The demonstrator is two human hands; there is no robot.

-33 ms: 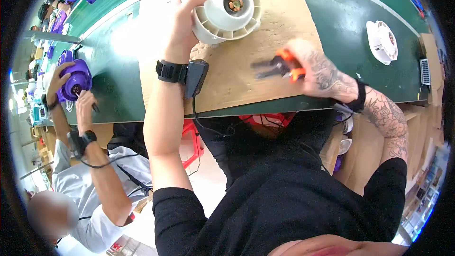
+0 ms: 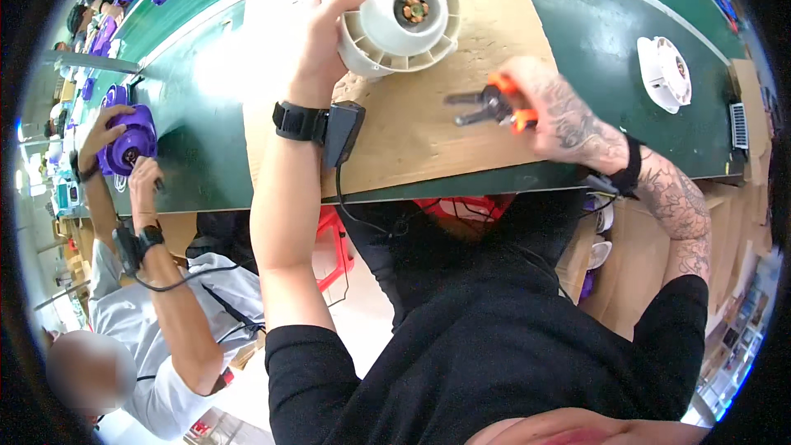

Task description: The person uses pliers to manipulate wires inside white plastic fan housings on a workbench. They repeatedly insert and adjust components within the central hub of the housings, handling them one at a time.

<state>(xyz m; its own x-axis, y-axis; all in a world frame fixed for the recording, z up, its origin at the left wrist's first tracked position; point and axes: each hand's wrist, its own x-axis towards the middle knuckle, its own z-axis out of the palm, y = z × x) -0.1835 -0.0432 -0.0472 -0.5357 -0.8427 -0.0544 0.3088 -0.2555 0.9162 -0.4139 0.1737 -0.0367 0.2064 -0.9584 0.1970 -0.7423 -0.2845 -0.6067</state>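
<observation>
My left hand grips the rim of a round white plastic housing, tilted so its central opening faces me. A copper-coloured part shows inside that opening. Ribs run around the housing's outer ring. In my right hand is a pair of pliers with orange handles and dark jaws. The jaws are spread apart and point left, a little below and to the right of the housing, touching nothing. Some blur covers the right hand and the pliers.
Brown cardboard lies under my hands on the green table. Another white housing sits at the right. To the left, a co-worker's hands hold a purple housing. Cables hang from my wrist straps.
My right hand has shifted slightly right with the pliers. The housing in my left hand has moved a touch to the right. At left, the co-worker's lower hand has shifted a little.
</observation>
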